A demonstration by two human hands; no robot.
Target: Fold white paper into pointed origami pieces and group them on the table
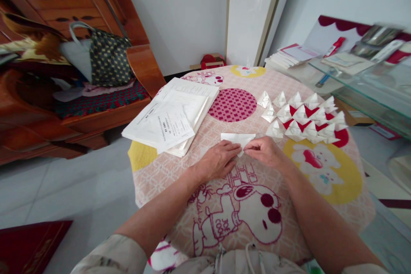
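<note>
A small white sheet of paper [238, 137], partly folded with a straight upper edge, lies on the cloth-covered round table [244, 171]. My left hand [218, 159] presses its fingers, held together, over the paper's lower left part. My right hand [263, 150] pinches the paper at its right side, thumb against fingertips. The fold between both hands is partly hidden by the fingers. To the right stand several folded white paper shapes [300, 114] with pointed tips, grouped in rows. A thick stack of printed paper sheets [173, 113] lies to the left of my hands.
A glass shelf [362, 75] with papers and a metal bowl [380, 34] stands beyond the table's right edge. More white papers [285, 60] lie beside it. On the left is a wooden bench [141, 66] with a patterned bag [109, 58] on it.
</note>
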